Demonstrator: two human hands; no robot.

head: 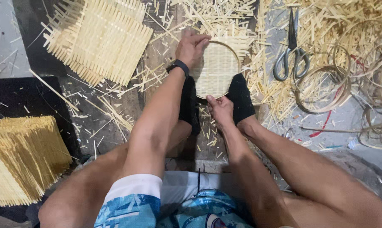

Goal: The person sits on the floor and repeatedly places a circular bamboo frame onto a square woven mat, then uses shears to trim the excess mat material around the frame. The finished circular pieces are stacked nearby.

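While clamped between two black-socked feet [190, 103], round woven bamboo tray [218, 69] sits under both sets of fingers. Left hand [192, 46]: fingers curled, grasping far-left rim. Right hand [219, 109]: fingertips pinching near rim. Beyond right fingers, up and rightward: grey metal scissors [291, 50], loose bamboo hoops [322, 90].

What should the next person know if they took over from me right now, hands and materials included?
Left hand: gripping the far rim of the round woven bamboo tray.
Right hand: pinching the tray's near rim.
The tray sits between both black-socked feet, which brace it on the floor.
Done: the weave sits inside a round hoop, edges trimmed round.
Left: cannot tell how firmly the rim is fixed.
Nearby: scissors to the right, spare bamboo hoops beyond, square woven mats upper left, another stack of mats at left, offcuts all around.
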